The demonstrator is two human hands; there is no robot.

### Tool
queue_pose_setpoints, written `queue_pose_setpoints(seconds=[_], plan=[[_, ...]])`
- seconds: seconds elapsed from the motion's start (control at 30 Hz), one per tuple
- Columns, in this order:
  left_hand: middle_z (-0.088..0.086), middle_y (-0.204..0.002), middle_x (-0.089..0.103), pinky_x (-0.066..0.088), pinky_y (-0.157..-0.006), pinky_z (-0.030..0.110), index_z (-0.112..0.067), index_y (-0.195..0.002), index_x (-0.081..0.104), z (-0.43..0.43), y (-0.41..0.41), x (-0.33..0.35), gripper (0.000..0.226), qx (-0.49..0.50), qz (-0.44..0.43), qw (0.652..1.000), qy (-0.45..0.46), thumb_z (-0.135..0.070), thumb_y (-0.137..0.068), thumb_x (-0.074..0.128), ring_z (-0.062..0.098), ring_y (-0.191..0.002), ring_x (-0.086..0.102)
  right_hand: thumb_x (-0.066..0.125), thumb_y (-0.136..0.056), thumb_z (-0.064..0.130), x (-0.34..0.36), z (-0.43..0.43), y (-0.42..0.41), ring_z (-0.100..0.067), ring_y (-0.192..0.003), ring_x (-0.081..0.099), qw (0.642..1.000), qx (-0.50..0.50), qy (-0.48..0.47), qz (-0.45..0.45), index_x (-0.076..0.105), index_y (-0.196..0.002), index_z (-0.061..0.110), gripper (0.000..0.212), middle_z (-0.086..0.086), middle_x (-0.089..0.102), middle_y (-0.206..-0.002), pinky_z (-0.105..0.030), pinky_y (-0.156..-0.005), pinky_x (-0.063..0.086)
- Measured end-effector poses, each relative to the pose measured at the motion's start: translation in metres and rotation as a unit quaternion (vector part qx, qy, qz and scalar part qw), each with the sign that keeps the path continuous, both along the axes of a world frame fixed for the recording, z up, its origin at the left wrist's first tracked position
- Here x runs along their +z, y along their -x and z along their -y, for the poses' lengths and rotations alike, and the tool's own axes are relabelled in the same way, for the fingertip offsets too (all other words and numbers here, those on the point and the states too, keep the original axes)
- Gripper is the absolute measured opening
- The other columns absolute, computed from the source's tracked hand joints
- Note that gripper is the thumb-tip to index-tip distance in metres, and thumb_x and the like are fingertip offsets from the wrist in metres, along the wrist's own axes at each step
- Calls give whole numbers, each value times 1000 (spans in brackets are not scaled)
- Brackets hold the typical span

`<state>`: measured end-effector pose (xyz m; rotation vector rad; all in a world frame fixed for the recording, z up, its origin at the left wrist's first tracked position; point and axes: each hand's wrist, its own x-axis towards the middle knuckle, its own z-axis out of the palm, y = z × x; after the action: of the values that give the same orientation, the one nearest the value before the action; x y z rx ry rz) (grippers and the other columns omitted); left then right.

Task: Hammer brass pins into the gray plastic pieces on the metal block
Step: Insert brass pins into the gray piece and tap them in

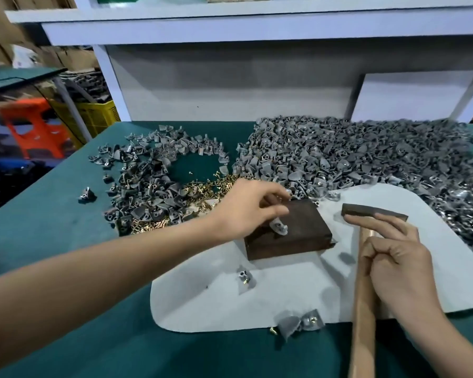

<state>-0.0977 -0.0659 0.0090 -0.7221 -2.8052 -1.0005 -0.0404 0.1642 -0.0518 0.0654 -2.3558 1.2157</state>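
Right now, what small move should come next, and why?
Probably steady the gray piece on the metal block with the left hand before striking: it hovers over the piece, and the right hand holds the hammer off to the side.

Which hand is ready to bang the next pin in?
Right. The right hand grips the hammer, whose head is just beside the metal block. The left hand holds no tool; it hovers over the gray plastic piece on the block.

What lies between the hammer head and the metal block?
Only bare gray mat; the head view shows nothing else between the hammer head and the metal block.
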Motion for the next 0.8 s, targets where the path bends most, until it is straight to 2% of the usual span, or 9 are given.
queue_pose_setpoints(seconds=[0.1, 0.17, 0.27, 0.37, 0.47, 0.6, 0.67, 0.73, 0.8], plan=[[4, -112, 70, 53, -82, 15, -11, -119, 65, 32, 21, 6, 27, 56, -80, 995, 4, -11, -93, 59, 14, -86, 68, 39, -66, -30, -1, -2, 1, -12, -109, 40, 1000, -14, 13, -12, 52, -44, 9, 46, 29, 63, -98, -4, -93, 26], [4, -128, 62, 50, -95, 24, -12, -129, 59, 61, 37, 5, 36, 74, -54, 988, 126, -4, -94, 56, 21, -100, 68, 39, -68, -28, -3, -4, 3, -13, -108, 42, 999, -24, 20, -20, 53, -49, 11, 46, 28, 62, -98, -4, -91, 28], [-5, -136, 55, 49, -99, 31, -18, -132, 58, 85, 41, -11, 39, 67, 60, 958, 274, -9, -95, 58, 19, -107, 65, 40, -72, -24, -8, -7, 7, -19, -112, 48, 998, -29, 46, -7, 53, -55, 22, 51, 30, 63, -94, -22, -96, 35], [3, -107, 67, 51, -94, 34, -10, -105, 72, 92, 41, -21, 18, 75, -9, 964, 254, -5, -90, 63, 19, -97, 64, 42, -78, -18, -11, -7, 9, -18, -115, 51, 995, -35, 91, 27, 61, -63, 28, 52, 37, 63, -91, -42, -98, 42], [2, -99, 63, 53, -86, 31, -9, -95, 70, 91, 41, -22, 12, 65, -26, 962, 264, -3, -91, 61, 16, -89, 61, 45, -80, -14, -9, -5, 7, -21, -114, 54, 994, -28, 99, 36, 64, -68, 33, 52, 36, 63, -95, -57, -92, 45], [-3, -94, 53, 52, -76, 37, -14, -90, 57, 91, 42, -21, 15, 35, -44, 937, 346, -1, -92, 50, 20, -82, 59, 48, -78, -14, -7, -5, 4, -22, -116, 54, 993, -32, 110, 28, 65, -67, 34, 52, 25, 67, -95, -53, -97, 44], [-6, -90, 47, 45, -86, 34, -20, -89, 48, 93, 43, -21, 16, 7, -56, 922, 382, -6, -96, 44, 17, -83, 55, 48, -77, -15, -5, -4, 4, -23, -115, 54, 992, -37, 120, 28, 64, -64, 29, 49, 20, 67, -97, -52, -99, 43], [-8, -90, 43, 28, -103, 30, -23, -93, 43, 93, 43, -21, 16, -12, -74, 908, 413, -11, -100, 36, 10, -87, 50, 48, -78, -15, -2, -2, 3, -25, -114, 54, 991, -44, 120, 25, 63, -64, 28, 47, 18, 67, -97, -51, -98, 43], [-7, -95, 48, 19, -110, 32, -20, -96, 48, 92, 43, -18, 17, -2, -83, 922, 377, -12, -101, 33, 9, -91, 50, 50, -80, -12, 5, 0, 1, -21, -108, 57, 991, -58, 121, 17, 64, -69, 28, 44, 17, 67, -94, -40, -96, 46]])
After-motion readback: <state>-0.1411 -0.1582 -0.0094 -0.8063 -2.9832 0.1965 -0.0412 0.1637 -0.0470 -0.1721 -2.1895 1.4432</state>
